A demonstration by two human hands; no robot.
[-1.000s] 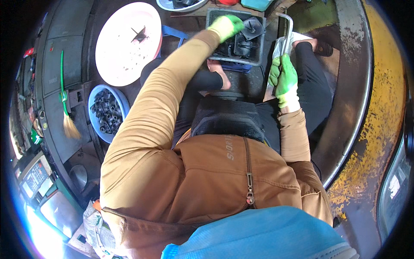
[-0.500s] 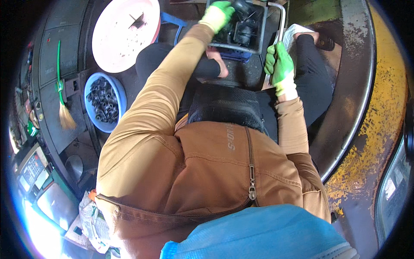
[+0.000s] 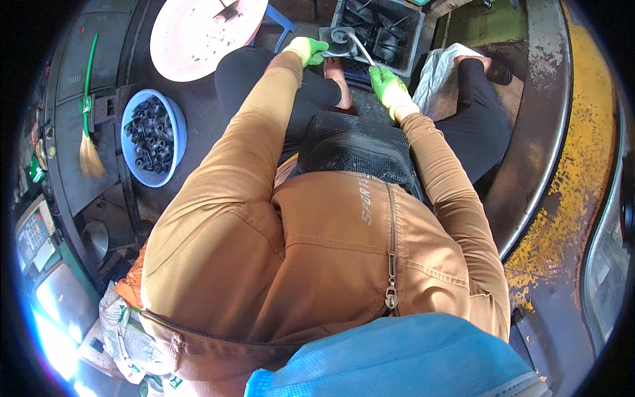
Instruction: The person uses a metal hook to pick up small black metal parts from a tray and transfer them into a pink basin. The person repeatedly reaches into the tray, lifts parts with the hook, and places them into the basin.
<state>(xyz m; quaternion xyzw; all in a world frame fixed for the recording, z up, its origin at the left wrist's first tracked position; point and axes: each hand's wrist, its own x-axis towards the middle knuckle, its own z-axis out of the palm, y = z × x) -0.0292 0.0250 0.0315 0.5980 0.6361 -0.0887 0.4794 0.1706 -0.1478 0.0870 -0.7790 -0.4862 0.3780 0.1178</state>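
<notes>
My left hand, in a green and pale yellow glove, is closed on the edge of a dark piece with a square, flat plate and a round middle. My right hand, gloved the same way, grips a bent metal rod. The rod's bent end meets the round middle of the piece; whether it goes inside cannot be made out. Just beyond both hands stands a grey crate with several black plastic parts in it.
At the far left is a wide pink basin with dark scraps and a blade-like tool. A blue basin full of small black parts sits nearer. A green-handled broom leans left. Worn yellow metal curves along my right.
My left hand has come out of the crate, drawing back left with the square piece. My right hand has swung the rod leftward, from upright to slanting, onto that piece.
</notes>
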